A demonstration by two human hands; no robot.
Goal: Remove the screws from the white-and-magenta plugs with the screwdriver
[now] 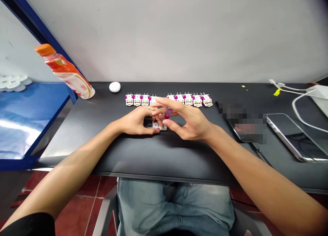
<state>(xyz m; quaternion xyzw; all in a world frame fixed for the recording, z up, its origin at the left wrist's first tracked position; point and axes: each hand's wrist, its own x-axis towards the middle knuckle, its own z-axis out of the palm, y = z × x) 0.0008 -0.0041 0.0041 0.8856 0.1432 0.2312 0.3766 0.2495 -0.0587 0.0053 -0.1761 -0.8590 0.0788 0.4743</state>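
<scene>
Low over the dark table, my left hand [139,121] has its fingers closed on a small white part [155,125] with metal pins, which lies on its side. My right hand [191,121] pinches a small translucent purple piece [168,113] between thumb and fingers, just above and right of the white part. Behind both hands runs a row of similar white and magenta parts with upright pins, one group at the left [137,100] and one at the right [188,99]. My fingers hide the middle of the row.
An orange-capped bottle [69,73] and a white round object [114,87] stand at the back left. To the right are a dark phone [238,130], partly pixelated, a silver-edged phone [298,136] and white cables [296,102]. The table's front edge [164,179] is near my lap.
</scene>
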